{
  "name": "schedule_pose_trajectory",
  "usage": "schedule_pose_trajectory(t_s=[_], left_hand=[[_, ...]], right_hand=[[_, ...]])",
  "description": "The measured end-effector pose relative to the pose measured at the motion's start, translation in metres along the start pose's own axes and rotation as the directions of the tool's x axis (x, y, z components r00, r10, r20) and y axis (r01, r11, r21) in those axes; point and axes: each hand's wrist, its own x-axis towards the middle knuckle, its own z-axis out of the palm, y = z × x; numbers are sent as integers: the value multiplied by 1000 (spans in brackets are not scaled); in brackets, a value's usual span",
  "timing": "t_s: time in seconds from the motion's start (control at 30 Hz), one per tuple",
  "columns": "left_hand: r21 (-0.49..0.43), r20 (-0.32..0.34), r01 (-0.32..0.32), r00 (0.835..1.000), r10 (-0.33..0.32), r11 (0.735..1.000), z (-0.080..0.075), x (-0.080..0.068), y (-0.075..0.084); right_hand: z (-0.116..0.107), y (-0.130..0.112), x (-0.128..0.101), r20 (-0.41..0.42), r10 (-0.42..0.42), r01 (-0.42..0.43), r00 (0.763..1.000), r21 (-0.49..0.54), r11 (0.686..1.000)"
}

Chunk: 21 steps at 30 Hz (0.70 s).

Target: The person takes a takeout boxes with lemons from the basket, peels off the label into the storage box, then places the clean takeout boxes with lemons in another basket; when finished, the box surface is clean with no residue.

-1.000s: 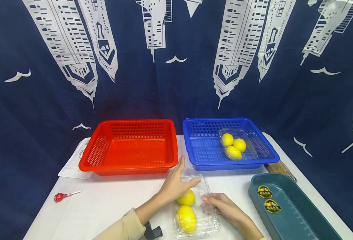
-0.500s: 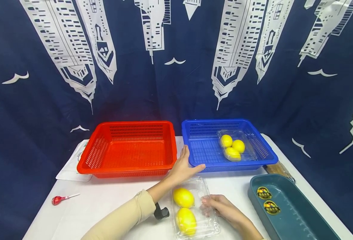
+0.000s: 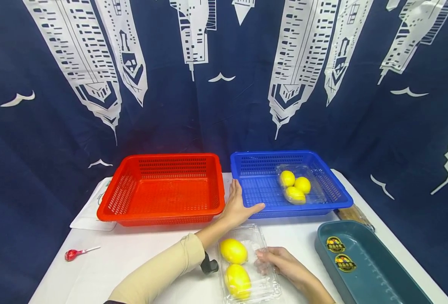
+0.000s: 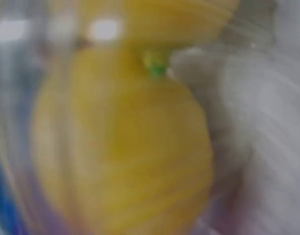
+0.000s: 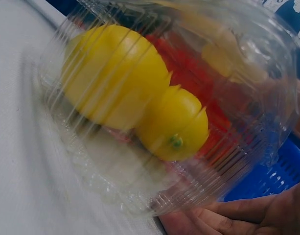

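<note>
A clear plastic clamshell box [image 3: 260, 280] with two lemons [image 3: 233, 251] visible in it is at the near middle of the table. My right hand [image 3: 282, 264] grips its right side, and some fingers show through the plastic. In the right wrist view, the lemons [image 5: 115, 73] lie against each other behind the ribbed wall. My left hand [image 3: 239, 207] reaches beyond the box's far end, thumb spread from straight fingers, overlapping the near left corner of the blue basket [image 3: 300, 211]. A blurred lemon [image 4: 125, 142] fills the left wrist view.
In the blue basket lies another clear box of lemons [image 3: 295, 195]. A red basket [image 3: 163, 219] stands to its left. A lollipop [image 3: 72, 254] lies at the left, and a dark green bin [image 3: 324, 253] stands at the right. A patterned curtain [image 3: 208, 114] hangs behind.
My left hand has moved away from over the clear box, forward and slightly right toward the blue basket. My right hand keeps its grip on the box, which has hardly moved.
</note>
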Motion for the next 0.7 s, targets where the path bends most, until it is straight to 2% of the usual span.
schedule_pose_trajectory(t_s=[0.3, 0.5, 0.7], left_hand=[[55, -32, -31, 999, 32, 998, 8, 5, -11], [-2, -55, -17, 998, 17, 1000, 11, 9, -15], [-40, -29, 28, 999, -29, 999, 12, 11, -13]], right_hand=[[1, 2, 2, -3, 4, -4, 1000, -1, 1000], [1, 3, 2, 1, -1, 1, 1000, 4, 1000], [0, 1, 1, -5, 5, -5, 1000, 1, 1000]])
